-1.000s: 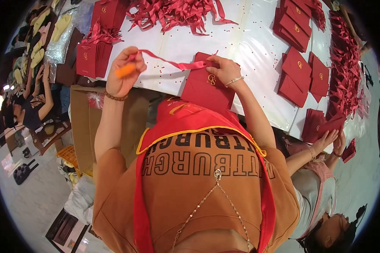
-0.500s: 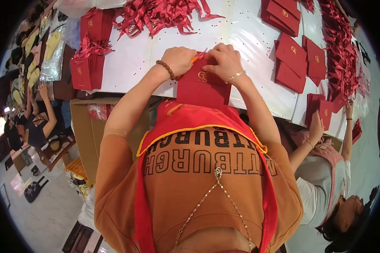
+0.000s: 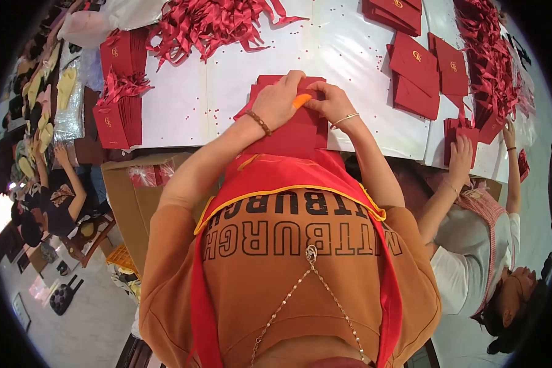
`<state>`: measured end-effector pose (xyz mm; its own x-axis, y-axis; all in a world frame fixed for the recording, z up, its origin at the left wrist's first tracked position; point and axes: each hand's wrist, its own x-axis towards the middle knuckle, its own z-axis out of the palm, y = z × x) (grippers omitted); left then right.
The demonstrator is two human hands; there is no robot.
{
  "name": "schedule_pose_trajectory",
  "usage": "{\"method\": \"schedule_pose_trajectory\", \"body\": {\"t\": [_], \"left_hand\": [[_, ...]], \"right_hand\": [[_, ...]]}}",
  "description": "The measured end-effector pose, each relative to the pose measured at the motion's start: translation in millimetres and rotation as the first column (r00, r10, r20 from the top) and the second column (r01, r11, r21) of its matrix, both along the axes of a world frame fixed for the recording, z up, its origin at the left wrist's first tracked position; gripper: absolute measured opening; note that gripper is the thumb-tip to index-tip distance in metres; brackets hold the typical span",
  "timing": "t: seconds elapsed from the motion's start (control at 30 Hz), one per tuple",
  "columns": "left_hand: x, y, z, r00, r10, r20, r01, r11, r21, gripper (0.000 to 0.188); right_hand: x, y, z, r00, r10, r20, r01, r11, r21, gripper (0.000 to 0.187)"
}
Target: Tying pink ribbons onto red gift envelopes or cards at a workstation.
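Flat red paper bags (image 3: 288,136) lie stacked at the table's near edge, against my red apron. My left hand (image 3: 279,101) is closed on the upper bag, its fingers curled over it. Something orange (image 3: 301,100) shows at its thumb; whether it is a finger cover or a held tool I cannot make out. My right hand (image 3: 332,104) pinches the same bag just to the right, thumb and fingertips together close to the orange piece. My fingers partly hide the bag's upper part.
A heap of red ribbons (image 3: 208,27) lies at the far left of centre. Bundled red bags (image 3: 118,122) stand left; more stacks (image 3: 414,76) lie right, beside a long ribbon pile (image 3: 487,55). A co-worker's hand (image 3: 462,150) rests on bags at the right. A cardboard box (image 3: 126,196) stands below.
My hands have come closer together over the bags. The gold emblem seen under them before is out of sight, and plain red faces show. The co-worker's hand now lies flatter on their bags.
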<state>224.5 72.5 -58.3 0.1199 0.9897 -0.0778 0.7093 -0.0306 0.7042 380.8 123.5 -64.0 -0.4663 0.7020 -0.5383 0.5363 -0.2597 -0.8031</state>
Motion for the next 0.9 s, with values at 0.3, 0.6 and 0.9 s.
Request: {"method": "schedule_pose_trajectory", "body": {"t": [0.3, 0.6, 0.9], "left_hand": [[-6, -15, -20, 0.976, 0.045, 0.214, -0.079, 0.985, 0.152, 0.018], [-8, -18, -21, 0.999, 0.031, 0.043, -0.039, 0.975, 0.22, 0.013], [-9, -11, -12, 0.98, 0.027, -0.198, 0.066, 0.891, 0.448, 0.008]], "right_hand": [[2, -2, -13, 0.999, -0.019, -0.039, 0.021, 0.999, 0.047, 0.034], [2, -4, -10, 0.998, -0.021, -0.056, 0.024, 0.998, 0.059, 0.031], [-1, -4, -22, 1.0, 0.026, 0.011, -0.028, 0.957, 0.29, 0.03]]}}
